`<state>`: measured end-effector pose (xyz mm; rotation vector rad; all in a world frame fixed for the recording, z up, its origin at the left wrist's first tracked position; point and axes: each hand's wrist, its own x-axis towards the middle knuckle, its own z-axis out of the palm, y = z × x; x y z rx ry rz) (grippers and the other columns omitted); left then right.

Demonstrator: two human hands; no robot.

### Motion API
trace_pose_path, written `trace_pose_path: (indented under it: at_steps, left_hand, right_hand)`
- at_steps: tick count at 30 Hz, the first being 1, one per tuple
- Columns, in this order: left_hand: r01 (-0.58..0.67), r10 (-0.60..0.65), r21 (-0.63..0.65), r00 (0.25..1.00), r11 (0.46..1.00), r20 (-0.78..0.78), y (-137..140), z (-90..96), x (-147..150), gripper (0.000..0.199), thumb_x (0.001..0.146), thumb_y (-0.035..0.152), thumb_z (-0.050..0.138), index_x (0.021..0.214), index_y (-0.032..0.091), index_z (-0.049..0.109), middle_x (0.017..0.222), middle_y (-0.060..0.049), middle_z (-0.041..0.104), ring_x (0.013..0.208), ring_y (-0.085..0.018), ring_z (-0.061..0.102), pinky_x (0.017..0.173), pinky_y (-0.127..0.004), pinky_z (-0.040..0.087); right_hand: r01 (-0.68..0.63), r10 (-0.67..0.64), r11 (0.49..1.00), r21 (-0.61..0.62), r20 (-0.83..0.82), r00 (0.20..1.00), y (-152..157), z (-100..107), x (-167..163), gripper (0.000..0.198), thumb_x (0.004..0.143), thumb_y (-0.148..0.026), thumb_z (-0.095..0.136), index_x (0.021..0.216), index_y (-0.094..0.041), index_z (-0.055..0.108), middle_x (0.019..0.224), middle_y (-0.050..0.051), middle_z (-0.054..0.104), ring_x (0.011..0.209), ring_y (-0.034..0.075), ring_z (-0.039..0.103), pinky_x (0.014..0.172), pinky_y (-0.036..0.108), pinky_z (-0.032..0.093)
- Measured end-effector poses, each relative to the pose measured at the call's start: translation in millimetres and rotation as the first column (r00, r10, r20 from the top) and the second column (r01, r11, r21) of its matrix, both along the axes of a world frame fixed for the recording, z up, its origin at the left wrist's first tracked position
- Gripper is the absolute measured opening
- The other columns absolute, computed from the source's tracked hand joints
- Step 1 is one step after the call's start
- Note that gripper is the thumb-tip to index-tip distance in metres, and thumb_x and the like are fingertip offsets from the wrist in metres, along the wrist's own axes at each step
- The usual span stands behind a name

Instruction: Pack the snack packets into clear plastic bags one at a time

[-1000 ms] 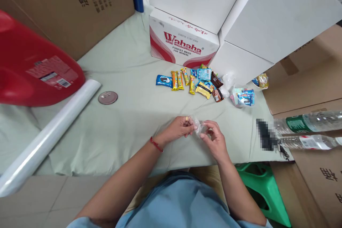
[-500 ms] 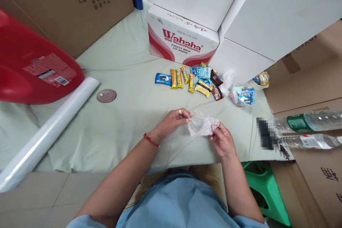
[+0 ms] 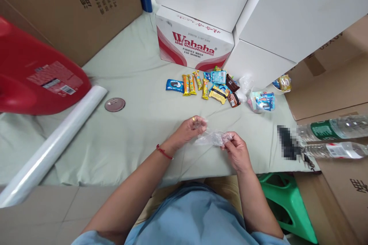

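Observation:
A thin clear plastic bag, crumpled, is stretched between my two hands above the cloth. My left hand, with a ring and a red string bracelet, has its fingers curled together on the bag's left end, where clear film shows over the fingertips. At the opposite end, my right hand pinches the gathered plastic between thumb and fingers. Beyond the hands lie small wrapped snacks: yellow bars, a blue packet, a yellow packet and a dark brown packet.
A Wahaba-style water carton printed "Wahaha" stands behind the snacks. To their right are a bag of blue packets and a bowl. A film roll, red jug and round badge lie left; bottles lie right.
The bag has gone from spread out to flatter and more bunched. My left fingers have curled further into its film, and my right hand has shifted slightly left.

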<state>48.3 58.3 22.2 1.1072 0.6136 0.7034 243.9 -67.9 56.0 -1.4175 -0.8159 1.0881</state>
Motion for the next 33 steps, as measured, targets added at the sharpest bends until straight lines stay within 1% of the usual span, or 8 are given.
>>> trace_pose_path:
  at_steps: [3, 6, 9, 12, 15, 20, 24, 33]
  left_hand:
    - [-0.059, 0.066, 0.105, 0.996, 0.993, -0.063, 0.5, -0.5, -0.3, 0.047, 0.084, 0.064, 0.075, 0.081, 0.019, 0.063, 0.074, 0.002, 0.058, 0.071, -0.012, 0.052, 0.072, -0.028, 0.045]
    - [-0.172, 0.182, 0.163, 0.982, 0.971, -0.046, 0.4, -1.0, 1.0, 0.046, 0.087, 0.065, 0.071, 0.083, 0.021, 0.06, 0.074, 0.003, 0.054, 0.07, -0.013, 0.05, 0.07, -0.028, 0.043]
    - [-0.186, 0.205, 0.248, 0.977, 0.951, -0.053, -1.7, -1.5, 3.3, 0.044, 0.088, 0.063, 0.071, 0.083, 0.02, 0.061, 0.078, 0.001, 0.055, 0.073, -0.013, 0.049, 0.07, -0.028, 0.042]
    - [-0.146, 0.164, 0.289, 0.986, 0.946, -0.038, -4.1, -1.1, 4.3, 0.045, 0.088, 0.063, 0.072, 0.082, 0.019, 0.064, 0.082, 0.0, 0.058, 0.077, -0.014, 0.051, 0.073, -0.028, 0.043]
    - [-0.149, 0.154, 0.215, 0.988, 0.965, -0.005, -3.7, 0.0, 2.7, 0.045, 0.085, 0.063, 0.075, 0.08, 0.019, 0.065, 0.08, 0.0, 0.059, 0.076, -0.014, 0.053, 0.075, -0.029, 0.044]
    - [-0.296, 0.296, 0.028, 0.955, 0.955, 0.026, 4.1, -3.7, -0.3, 0.047, 0.086, 0.065, 0.072, 0.087, 0.019, 0.072, 0.084, -0.003, 0.068, 0.075, -0.015, 0.057, 0.072, -0.029, 0.044]
    - [-0.407, 0.408, -0.042, 0.912, 0.913, 0.036, 8.1, -8.7, 1.1, 0.05, 0.087, 0.066, 0.07, 0.101, 0.019, 0.079, 0.1, -0.007, 0.073, 0.09, -0.018, 0.062, 0.075, -0.028, 0.047]
    - [-0.378, 0.413, -0.212, 0.898, 0.901, 0.151, 7.7, -3.7, 2.1, 0.046, 0.083, 0.061, 0.078, 0.1, 0.018, 0.08, 0.108, -0.008, 0.078, 0.097, -0.019, 0.069, 0.086, -0.031, 0.051]
  right_hand:
    - [0.108, -0.11, 0.994, 0.026, 0.093, 0.99, 4.1, -4.1, -0.1, 0.027, 0.082, -0.047, 0.084, 0.095, -0.025, 0.074, 0.079, -0.001, 0.066, 0.069, 0.015, 0.056, 0.07, 0.029, 0.047]
    - [0.272, -0.274, 0.962, 0.038, 0.087, 0.958, 7.2, -3.6, -1.8, 0.033, 0.081, -0.051, 0.084, 0.099, -0.026, 0.072, 0.085, -0.001, 0.065, 0.069, 0.013, 0.055, 0.065, 0.027, 0.047]
    - [0.228, -0.227, 0.974, -0.008, 0.065, 0.972, 9.9, -1.5, -8.8, 0.04, 0.087, -0.064, 0.073, 0.099, -0.026, 0.072, 0.088, 0.003, 0.067, 0.076, 0.017, 0.06, 0.061, 0.028, 0.049]
    - [0.144, -0.138, 0.989, -0.028, 0.164, 0.977, 18.0, -5.5, -18.1, 0.045, 0.079, -0.057, 0.083, 0.11, -0.027, 0.072, 0.104, 0.006, 0.071, 0.09, 0.02, 0.064, 0.068, 0.029, 0.053]
    - [0.177, -0.17, 0.984, -0.027, 0.177, 0.969, 29.8, -15.4, -22.1, 0.051, 0.069, -0.044, 0.091, 0.112, -0.026, 0.07, 0.095, 0.001, 0.07, 0.076, 0.015, 0.059, 0.064, 0.026, 0.049]
    - [0.213, -0.212, 0.977, -0.031, 0.017, 0.977, 34.0, -20.5, -10.1, 0.032, 0.072, -0.044, 0.087, 0.088, -0.022, 0.069, 0.064, -0.007, 0.051, 0.054, 0.009, 0.039, 0.05, 0.023, 0.032]
    - [0.267, -0.27, 0.962, -0.05, -0.072, 0.96, 22.6, -13.8, 7.4, 0.038, 0.064, -0.042, 0.093, 0.086, -0.022, 0.069, 0.067, -0.007, 0.052, 0.054, 0.008, 0.04, 0.048, 0.022, 0.031]
    - [0.241, -0.243, 0.966, -0.09, -0.006, 0.97, 7.3, -14.2, 24.1, 0.039, 0.066, -0.048, 0.094, 0.086, -0.021, 0.074, 0.072, -0.002, 0.062, 0.054, 0.008, 0.044, 0.044, 0.021, 0.031]
